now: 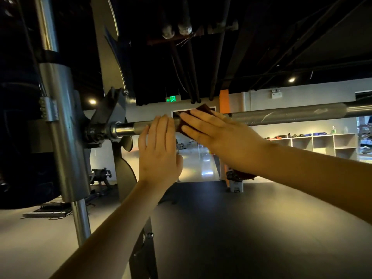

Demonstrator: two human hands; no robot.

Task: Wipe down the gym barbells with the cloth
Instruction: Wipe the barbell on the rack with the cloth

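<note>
Presses the soft, limp cloth (204, 108) flat onto the stiff, heavy barbell (291, 114) near its left end with the right hand (217, 135), fingers straight. Rests the left hand (159, 150), also flat, just beside. Probably best wrapped round the bar.

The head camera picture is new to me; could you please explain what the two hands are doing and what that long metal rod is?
This single picture comes from a camera worn on the person's head, so you see their own bare arms reaching forward. There is no robot here.

The long metal rod is a gym barbell, running level across the view. Its left end joins a rack with a steel column.

The right hand lies flat, fingers straight, pressing a dark reddish-brown cloth against the barbell to wipe it. The left hand is raised beside it, fingers straight, their tips at the barbell. It holds nothing.

Behind are the gym floor, open shelves with small items, and a green exit sign.
</note>
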